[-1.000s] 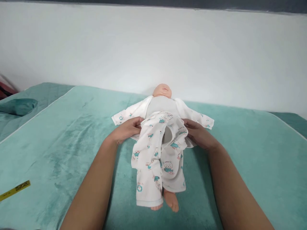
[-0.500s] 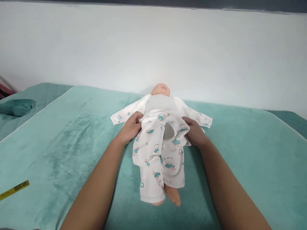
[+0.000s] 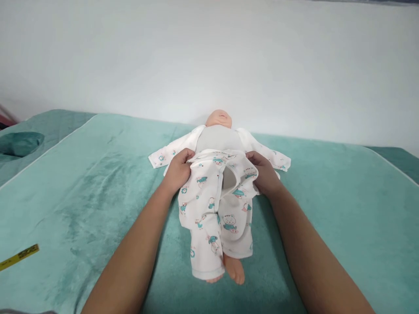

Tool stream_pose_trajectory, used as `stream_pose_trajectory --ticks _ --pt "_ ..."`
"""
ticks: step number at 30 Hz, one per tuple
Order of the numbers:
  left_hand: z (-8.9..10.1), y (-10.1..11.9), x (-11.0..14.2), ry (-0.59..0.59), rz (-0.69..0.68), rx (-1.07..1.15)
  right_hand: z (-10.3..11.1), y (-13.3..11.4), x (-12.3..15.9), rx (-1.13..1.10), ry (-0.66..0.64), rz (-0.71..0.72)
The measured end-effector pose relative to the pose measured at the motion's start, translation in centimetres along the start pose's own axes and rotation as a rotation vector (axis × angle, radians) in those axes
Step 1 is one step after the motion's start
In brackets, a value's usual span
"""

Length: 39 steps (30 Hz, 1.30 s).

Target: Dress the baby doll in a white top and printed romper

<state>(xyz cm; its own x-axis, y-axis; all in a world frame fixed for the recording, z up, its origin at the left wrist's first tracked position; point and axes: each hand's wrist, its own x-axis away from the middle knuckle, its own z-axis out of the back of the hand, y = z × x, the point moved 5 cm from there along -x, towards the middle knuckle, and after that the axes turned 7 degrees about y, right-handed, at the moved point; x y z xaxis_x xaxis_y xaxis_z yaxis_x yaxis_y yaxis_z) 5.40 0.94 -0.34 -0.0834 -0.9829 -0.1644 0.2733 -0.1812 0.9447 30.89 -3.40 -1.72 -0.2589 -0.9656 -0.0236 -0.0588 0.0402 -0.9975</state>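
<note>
A baby doll [image 3: 218, 138] lies on its back with its head toward the wall and its feet toward me. Printed white trousers [image 3: 202, 198] with an open crotch cover its legs, and both feet stick out at the cuffs. My left hand [image 3: 179, 170] pinches the trousers' waistband at the left side. At the opposite side, my right hand [image 3: 265, 173] grips the waistband, its fingertips partly hidden by the cloth. A white printed top [image 3: 186, 141] lies open around the doll's grey torso, its sleeves spread outward.
A green plush cover [image 3: 98, 205] lies under the doll. Behind it rises a white wall [image 3: 209, 56]. A yellow strip with dark markings [image 3: 19, 257] is at the left edge. Bunched green fabric [image 3: 21, 144] lies at the far left.
The view has tilted slightly downward. Both hands keep hold of the waistband, and my right-hand fingers sit a little higher and closer in on it.
</note>
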Motion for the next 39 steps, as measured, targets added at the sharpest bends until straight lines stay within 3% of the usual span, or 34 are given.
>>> stream_pose_trajectory --ticks 4,6,8,12,14,20,23,28,32,39 --pt "0.3 -0.2 0.0 0.120 0.033 0.011 0.1 0.2 -0.2 0.000 0.050 -0.018" --pt "0.4 -0.1 0.0 0.122 0.048 0.052 0.1 0.1 -0.2 -0.010 0.050 -0.021" --pt "0.5 0.2 0.1 0.035 0.069 0.113 0.2 -0.2 -0.1 0.002 0.024 -0.018" --pt "0.8 0.9 0.5 -0.257 0.126 0.231 0.4 -0.6 0.4 0.076 -0.051 -0.017" --pt "1.3 1.3 0.6 -0.301 0.127 0.296 0.6 -0.9 0.6 0.104 -0.047 0.030" --pt "1.5 1.9 0.4 -0.226 -0.034 0.229 0.4 -1.8 0.6 0.151 0.097 0.319" --pt "1.1 2.1 0.4 -0.188 -0.107 0.178 0.0 -2.2 0.5 0.190 0.134 0.396" --pt "0.7 1.8 -0.9 -0.030 -0.090 0.017 -1.0 -2.4 -0.4 0.304 0.093 0.391" --pt "0.4 1.3 -3.1 0.108 -0.063 -0.128 -1.5 -2.9 -2.1 0.525 0.189 0.401" --pt "-1.0 0.3 -4.5 0.186 -0.017 -0.259 -1.0 -1.9 -5.4 0.562 0.262 0.251"
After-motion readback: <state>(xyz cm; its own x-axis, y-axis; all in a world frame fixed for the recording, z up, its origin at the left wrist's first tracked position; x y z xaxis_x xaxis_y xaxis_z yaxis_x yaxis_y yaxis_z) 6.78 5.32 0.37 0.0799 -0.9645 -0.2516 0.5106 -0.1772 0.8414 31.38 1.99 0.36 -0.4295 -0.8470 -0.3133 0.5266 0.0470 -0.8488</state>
